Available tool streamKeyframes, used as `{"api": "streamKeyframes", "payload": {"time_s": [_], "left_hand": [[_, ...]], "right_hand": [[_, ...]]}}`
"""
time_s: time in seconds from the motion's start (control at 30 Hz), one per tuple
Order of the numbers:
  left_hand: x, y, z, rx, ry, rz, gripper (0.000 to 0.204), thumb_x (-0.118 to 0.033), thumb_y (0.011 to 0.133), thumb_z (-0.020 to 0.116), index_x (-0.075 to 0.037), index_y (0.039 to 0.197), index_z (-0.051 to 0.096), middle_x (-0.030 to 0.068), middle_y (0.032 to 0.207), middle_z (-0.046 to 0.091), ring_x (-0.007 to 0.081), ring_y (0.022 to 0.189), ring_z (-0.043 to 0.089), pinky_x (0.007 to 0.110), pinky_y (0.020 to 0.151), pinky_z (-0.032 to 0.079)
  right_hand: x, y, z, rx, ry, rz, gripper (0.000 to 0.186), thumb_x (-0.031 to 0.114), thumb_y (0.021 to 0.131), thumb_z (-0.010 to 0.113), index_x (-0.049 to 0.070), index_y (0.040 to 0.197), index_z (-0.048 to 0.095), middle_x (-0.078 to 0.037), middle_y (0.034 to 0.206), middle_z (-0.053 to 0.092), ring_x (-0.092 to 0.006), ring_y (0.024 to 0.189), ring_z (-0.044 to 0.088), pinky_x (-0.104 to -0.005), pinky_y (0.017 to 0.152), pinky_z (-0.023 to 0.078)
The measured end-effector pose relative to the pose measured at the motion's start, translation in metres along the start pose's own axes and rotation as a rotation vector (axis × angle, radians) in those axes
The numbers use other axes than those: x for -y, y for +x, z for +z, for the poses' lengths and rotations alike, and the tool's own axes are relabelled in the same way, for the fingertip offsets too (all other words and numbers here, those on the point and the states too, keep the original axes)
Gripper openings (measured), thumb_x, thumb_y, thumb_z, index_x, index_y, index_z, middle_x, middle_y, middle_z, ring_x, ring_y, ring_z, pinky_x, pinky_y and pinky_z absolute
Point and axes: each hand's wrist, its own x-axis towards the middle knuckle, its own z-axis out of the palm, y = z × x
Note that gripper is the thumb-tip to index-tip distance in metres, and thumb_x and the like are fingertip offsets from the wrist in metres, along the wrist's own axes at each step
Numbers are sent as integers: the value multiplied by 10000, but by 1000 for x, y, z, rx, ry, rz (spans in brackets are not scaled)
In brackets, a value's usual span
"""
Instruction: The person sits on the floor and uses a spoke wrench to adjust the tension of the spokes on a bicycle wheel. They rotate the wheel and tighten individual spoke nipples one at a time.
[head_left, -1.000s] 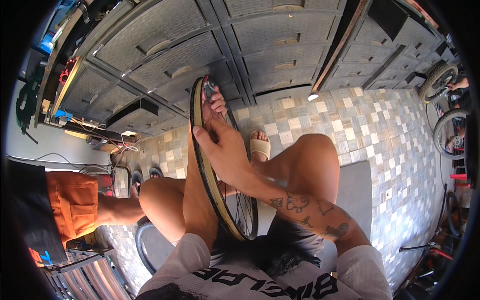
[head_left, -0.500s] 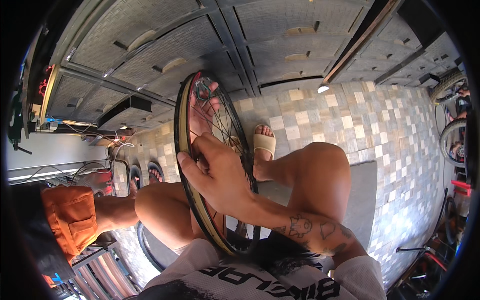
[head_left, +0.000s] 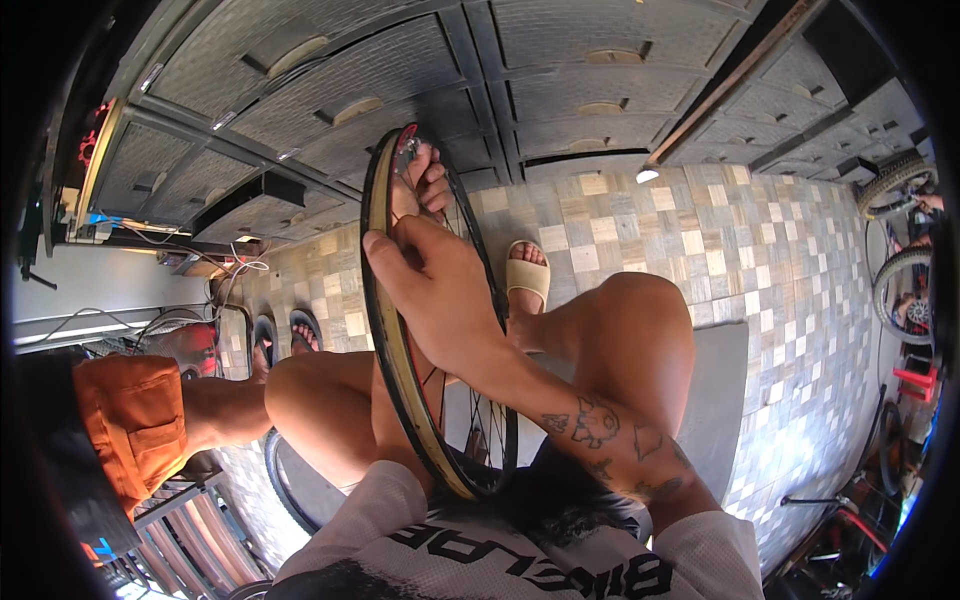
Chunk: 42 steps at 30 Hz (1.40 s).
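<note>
A spoked bicycle wheel rim (head_left: pixel 378 200) stands upright between my knees, without a tyre, its tan rim tape facing left. My right hand (head_left: pixel 440 290) is closed on the near side of it, thumb on the rim edge and fingers hidden among the spokes. From behind the wheel, my left hand (head_left: pixel 430 182) reaches up to the rim's far end. Its fingers are curled round a small metal tool (head_left: pixel 409 148), apparently a spoke wrench, which sits against the inner side of the rim and is partly hidden.
Grey drawer cabinets (head_left: pixel 390 85) stand beyond the wheel. At left is another person in orange shorts (head_left: pixel 135 425) and dark sandals. Bicycle wheels (head_left: pixel 905 285) and a red stool (head_left: pixel 915 382) are at far right. A grey mat (head_left: pixel 718 400) lies under me.
The fingers of my left hand, spread before with the dark tool lying against them, have curled round it near the rim. My right hand has shifted slightly up the wheel.
</note>
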Motion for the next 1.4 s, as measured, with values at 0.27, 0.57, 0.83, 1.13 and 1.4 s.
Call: {"api": "streamKeyframes", "payload": {"time_s": [0.27,0.57,0.83,1.13,1.4], "left_hand": [[27,-7,1,-234,94,329,311,-280,983,752,-64,1162,617,53,902,596,116,611,464,273,527,399],[14,-4,6,-218,-143,262,275,-247,993,737,-55,1141,606,115,953,640,135,617,494,256,519,395],[9,-9,8,-152,244,236,327,-335,1021,690,-36,1135,624,97,935,614,127,635,488,249,530,387],[24,-2,-3,-237,43,396,207,-273,1012,677,-112,1136,633,82,1044,644,142,686,563,262,522,444],[17,-11,23,-189,-108,330,308,-223,974,730,-62,1192,584,78,948,603,116,640,483,241,502,381]], "right_hand": [[-2,-1,-2,-2,9,-9,389,307,1020,638,-42,850,605,-120,635,538,-199,589,497,-399,602,416],[3,0,-3,5,10,-1,396,305,1011,642,-36,817,588,-129,627,529,-212,571,490,-419,586,406],[0,-1,-6,32,-11,12,409,321,988,651,-42,808,597,-210,770,602,-368,703,593,-484,663,449],[-1,-2,-6,4,1,-44,385,295,1006,652,-38,824,593,-147,650,553,-241,581,524,-412,599,429],[1,-1,-11,44,12,-16,402,318,982,661,-45,817,608,-208,762,614,-359,699,597,-477,661,456]]}}
